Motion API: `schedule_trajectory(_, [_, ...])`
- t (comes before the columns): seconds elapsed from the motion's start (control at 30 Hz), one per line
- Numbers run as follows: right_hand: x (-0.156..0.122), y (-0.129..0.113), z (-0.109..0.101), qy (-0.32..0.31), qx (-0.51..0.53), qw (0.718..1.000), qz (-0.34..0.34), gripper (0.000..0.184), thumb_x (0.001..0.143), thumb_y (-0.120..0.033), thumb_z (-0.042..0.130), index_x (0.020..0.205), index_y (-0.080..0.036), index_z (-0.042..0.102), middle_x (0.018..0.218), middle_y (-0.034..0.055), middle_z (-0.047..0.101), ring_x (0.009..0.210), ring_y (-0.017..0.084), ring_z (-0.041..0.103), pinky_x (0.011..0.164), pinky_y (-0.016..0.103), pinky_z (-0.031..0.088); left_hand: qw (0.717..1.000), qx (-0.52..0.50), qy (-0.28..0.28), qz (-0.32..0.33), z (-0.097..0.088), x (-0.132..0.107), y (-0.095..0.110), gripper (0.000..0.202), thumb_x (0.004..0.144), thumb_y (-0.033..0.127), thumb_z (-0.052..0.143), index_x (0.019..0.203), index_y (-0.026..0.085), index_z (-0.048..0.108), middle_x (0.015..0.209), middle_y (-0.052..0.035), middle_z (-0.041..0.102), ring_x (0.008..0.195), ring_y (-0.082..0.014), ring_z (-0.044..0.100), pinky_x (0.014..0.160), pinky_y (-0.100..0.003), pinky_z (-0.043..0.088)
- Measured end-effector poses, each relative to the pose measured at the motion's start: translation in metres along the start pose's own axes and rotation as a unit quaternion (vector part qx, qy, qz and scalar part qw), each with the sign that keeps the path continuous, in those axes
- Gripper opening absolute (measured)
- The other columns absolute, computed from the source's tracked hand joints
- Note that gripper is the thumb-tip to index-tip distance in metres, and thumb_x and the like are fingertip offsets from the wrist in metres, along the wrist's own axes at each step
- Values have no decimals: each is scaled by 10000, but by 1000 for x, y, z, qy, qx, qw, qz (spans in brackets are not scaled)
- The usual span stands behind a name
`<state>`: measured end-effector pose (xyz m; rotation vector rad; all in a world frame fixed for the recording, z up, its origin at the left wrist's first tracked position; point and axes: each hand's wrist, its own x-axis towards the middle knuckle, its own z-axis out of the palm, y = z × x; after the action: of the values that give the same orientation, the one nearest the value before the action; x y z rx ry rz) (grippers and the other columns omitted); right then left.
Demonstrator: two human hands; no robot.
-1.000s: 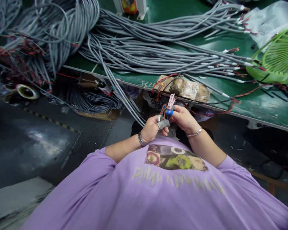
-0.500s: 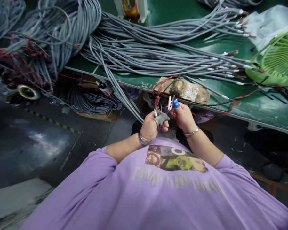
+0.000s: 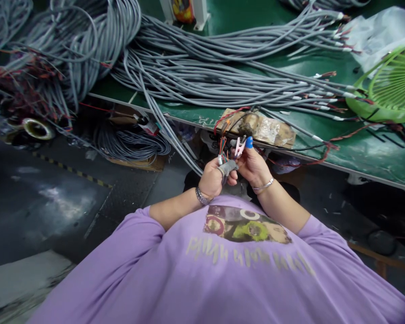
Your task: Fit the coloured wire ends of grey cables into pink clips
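Note:
My left hand [image 3: 212, 179] is closed around the end of a grey cable [image 3: 184, 153], with a grey cover on its thumb. Thin coloured wires [image 3: 223, 146] fan upward out of the cable's white-banded end. Close beside it, my right hand [image 3: 256, 167] has a blue cover on the thumb tip and its fingers pinched at a small pink clip [image 3: 239, 147]. The clip's legs point down toward the wires. The fingertips of my right hand are partly hidden behind the clip and my left hand.
Long grey cables [image 3: 202, 83] lie across the green table [image 3: 310, 155], with coiled bundles [image 3: 97, 40] at left. A taped block [image 3: 270, 128] sits at the table edge. The green fan [image 3: 391, 85] and plastic bag [image 3: 381, 33] are at right. More cable [image 3: 131, 141] lies below.
My right hand has shifted slightly left and its wrist has turned; the blue-covered thumb now points up. The pink clip has tilted and shows its two legs more openly. My left hand stays nearly still.

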<state>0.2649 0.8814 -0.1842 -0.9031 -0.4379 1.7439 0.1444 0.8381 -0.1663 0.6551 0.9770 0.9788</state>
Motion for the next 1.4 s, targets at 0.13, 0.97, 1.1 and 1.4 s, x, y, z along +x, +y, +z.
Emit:
schedule_trajectory(0.13, [2, 3, 0, 17, 17, 1000, -12, 488, 747, -658, 708, 693, -200, 551, 595, -28, 564, 534, 101, 471, 514, 244, 400, 1000, 12, 5, -5, 0, 0, -1, 434, 611, 483, 800, 754, 147, 566, 536, 10, 617, 384, -100, 537, 381, -208, 426])
schedule_trajectory(0.97, [-9, -5, -4, -27, -27, 999, -9, 477, 776, -666, 674, 760, -196, 596, 710, -18, 630, 545, 75, 503, 509, 225, 440, 997, 11, 45, 63, 2, -7, -1, 456, 622, 524, 786, 780, 158, 566, 556, 21, 634, 394, -93, 556, 397, -195, 432])
schedule_trajectory(1.1, [-3, 0, -3, -14, -6, 1000, -4, 507, 770, -705, 648, 752, -202, 584, 691, -9, 642, 535, 93, 530, 500, 244, 457, 997, 25, 43, 66, 1, -4, -5, 450, 638, 528, 774, 798, 166, 559, 582, 17, 647, 421, -96, 573, 420, -200, 442])
schedule_trajectory(1.4, [3, 4, 1, 18, 33, 999, -15, 471, 765, -661, 689, 725, -204, 584, 634, -19, 640, 488, 91, 544, 468, 233, 460, 996, 39, 46, 60, 3, -1, -9, 435, 667, 520, 769, 798, 164, 557, 588, 14, 646, 429, -102, 579, 431, -208, 453])
